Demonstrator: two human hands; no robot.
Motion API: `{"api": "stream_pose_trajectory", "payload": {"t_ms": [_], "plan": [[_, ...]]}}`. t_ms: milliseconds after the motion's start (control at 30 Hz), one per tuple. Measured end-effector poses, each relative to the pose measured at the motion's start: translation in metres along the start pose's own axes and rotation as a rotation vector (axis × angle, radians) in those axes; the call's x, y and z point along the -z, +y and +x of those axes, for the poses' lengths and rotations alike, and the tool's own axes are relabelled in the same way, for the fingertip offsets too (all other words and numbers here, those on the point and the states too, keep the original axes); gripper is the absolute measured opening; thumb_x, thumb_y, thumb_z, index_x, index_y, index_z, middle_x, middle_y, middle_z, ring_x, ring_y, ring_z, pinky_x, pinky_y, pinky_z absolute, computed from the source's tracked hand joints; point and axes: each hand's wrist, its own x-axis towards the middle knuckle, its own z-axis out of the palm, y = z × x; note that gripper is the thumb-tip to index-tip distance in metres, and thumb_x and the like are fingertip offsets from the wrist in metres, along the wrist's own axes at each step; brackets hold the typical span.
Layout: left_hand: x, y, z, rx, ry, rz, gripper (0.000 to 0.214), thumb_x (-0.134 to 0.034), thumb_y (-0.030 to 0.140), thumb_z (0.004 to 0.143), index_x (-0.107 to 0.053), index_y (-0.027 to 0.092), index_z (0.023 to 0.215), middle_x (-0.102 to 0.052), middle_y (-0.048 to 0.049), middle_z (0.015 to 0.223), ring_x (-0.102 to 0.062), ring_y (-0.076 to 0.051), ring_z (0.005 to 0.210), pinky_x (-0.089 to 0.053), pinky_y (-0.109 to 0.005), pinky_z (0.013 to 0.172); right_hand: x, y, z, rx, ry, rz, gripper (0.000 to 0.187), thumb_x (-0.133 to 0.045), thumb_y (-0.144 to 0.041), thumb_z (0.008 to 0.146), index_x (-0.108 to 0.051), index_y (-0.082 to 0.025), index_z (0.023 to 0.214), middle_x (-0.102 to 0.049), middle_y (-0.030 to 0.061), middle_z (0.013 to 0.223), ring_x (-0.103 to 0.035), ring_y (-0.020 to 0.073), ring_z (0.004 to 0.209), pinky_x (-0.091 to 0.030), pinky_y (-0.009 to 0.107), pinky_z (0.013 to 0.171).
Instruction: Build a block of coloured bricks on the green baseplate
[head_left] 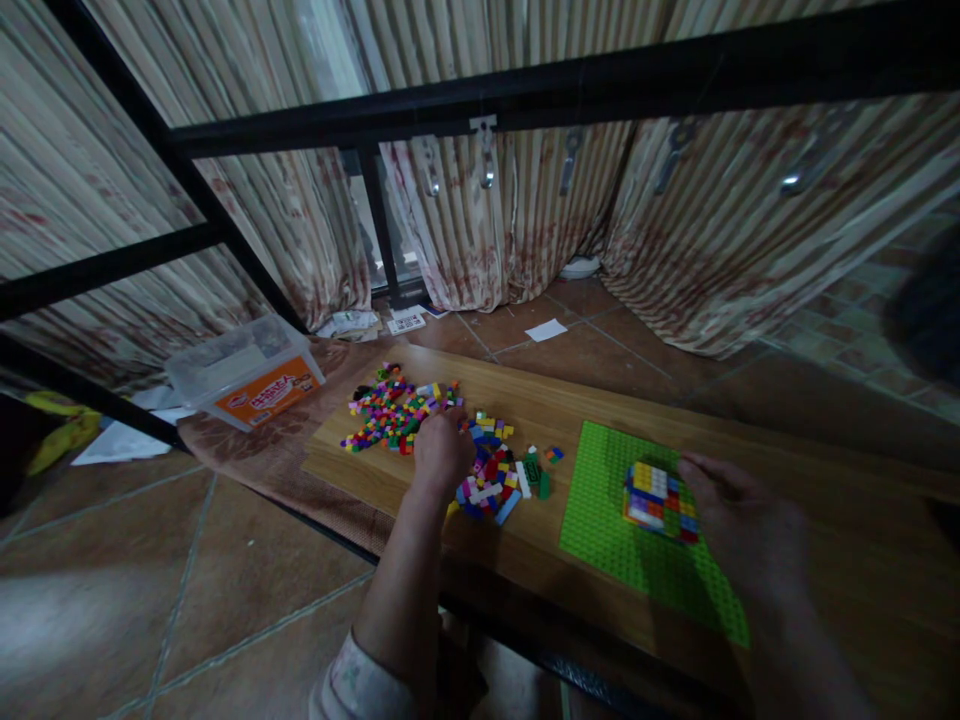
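My left hand [444, 452] is over the loose toy building bricks [397, 412] on the wooden board. Its fingers are drawn together and point down into the bricks; the back of the hand hides whatever is between them. On the right, a green studded baseplate [600, 490] bears a small block of joined bricks [651, 495], yellow on top with white, red, blue and orange below. Close against the right side of that block is my right hand [750, 515], slightly blurred, fingers curled together. What its fingertips grip is hidden.
A second cluster of bricks [491, 480] lies between the pile and the baseplate. The wooden board [525, 385] rests on a low bench. At the left stands a clear plastic tub [247, 365] with an orange label. Striped curtains [510, 220] and a black metal frame [480, 115] are behind.
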Motion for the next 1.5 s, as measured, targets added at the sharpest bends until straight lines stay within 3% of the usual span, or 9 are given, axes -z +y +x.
{"api": "stream_pose_trajectory", "payload": {"t_ms": [367,567,933,1067,1167,1333,1500], "plan": [[-0.013,0.018,-0.011,-0.098,-0.07,0.098,0.025,-0.051,0.013,0.08,-0.071,0.018,0.094,-0.07,-0.009,0.096,-0.064,-0.021,0.1,-0.047,-0.029,0.09,0.002,-0.004,-0.001,-0.047,-0.046,-0.064,0.042,-0.055,-0.054,0.075,-0.074,-0.023,0.095,-0.075,0.0075,0.093,-0.068,0.029,0.086,-0.051,0.041,0.077],[-0.018,0.032,-0.02,-0.178,-0.146,0.079,0.023,-0.05,0.016,0.084,-0.07,0.02,0.095,-0.07,-0.0091,0.095,-0.066,-0.02,0.094,-0.049,-0.027,0.084,0.004,-0.007,0.0,-0.101,-0.112,-0.11,0.046,-0.052,-0.06,0.073,-0.074,-0.025,0.092,-0.075,0.0087,0.085,-0.068,0.0296,0.072,-0.049,0.039,0.063],[-0.015,0.028,-0.017,-0.164,-0.104,-0.036,0.028,-0.048,0.017,0.087,-0.069,0.021,0.105,-0.07,-0.0097,0.1,-0.066,-0.021,0.093,-0.048,-0.03,0.085,0.003,-0.006,-0.002,-0.046,-0.086,-0.127,0.042,-0.051,-0.059,0.076,-0.072,-0.026,0.091,-0.074,0.0093,0.09,-0.067,0.0301,0.075,-0.047,0.039,0.065],[-0.018,0.029,-0.019,-0.18,-0.134,-0.031,0.028,-0.05,0.013,0.083,-0.07,0.02,0.102,-0.07,-0.0099,0.097,-0.066,-0.021,0.092,-0.049,-0.03,0.083,0.005,-0.007,-0.002,-0.071,-0.098,-0.141,0.044,-0.051,-0.061,0.075,-0.073,-0.026,0.09,-0.073,0.0087,0.079,-0.066,0.0303,0.067,-0.046,0.04,0.061],[-0.013,0.021,-0.01,-0.115,-0.041,-0.071,0.028,-0.054,0.018,0.083,-0.068,0.021,0.107,-0.068,-0.0089,0.105,-0.065,-0.021,0.096,-0.048,-0.03,0.087,0.004,-0.006,-0.002,-0.073,-0.094,-0.129,0.044,-0.051,-0.06,0.074,-0.073,-0.026,0.091,-0.073,0.0088,0.082,-0.066,0.0302,0.069,-0.046,0.04,0.061],[0.006,-0.012,0.02,0.155,0.231,-0.008,0.035,-0.05,0.026,0.087,-0.063,0.016,0.117,-0.063,-0.0137,0.117,-0.062,-0.025,0.103,-0.049,-0.033,0.087,0.001,-0.005,-0.001,-0.058,-0.092,-0.124,0.045,-0.049,-0.063,0.073,-0.072,-0.027,0.089,-0.074,0.0086,0.086,-0.067,0.0315,0.071,-0.046,0.041,0.062],[0.009,-0.033,0.034,0.161,0.141,0.076,0.031,-0.05,0.023,0.085,-0.068,0.017,0.109,-0.064,-0.0146,0.114,-0.063,-0.026,0.103,-0.048,-0.033,0.086,0.001,-0.011,-0.003,-0.064,-0.118,-0.11,0.044,-0.051,-0.062,0.074,-0.073,-0.027,0.089,-0.074,0.0085,0.081,-0.066,0.0308,0.069,-0.047,0.041,0.061]]}}
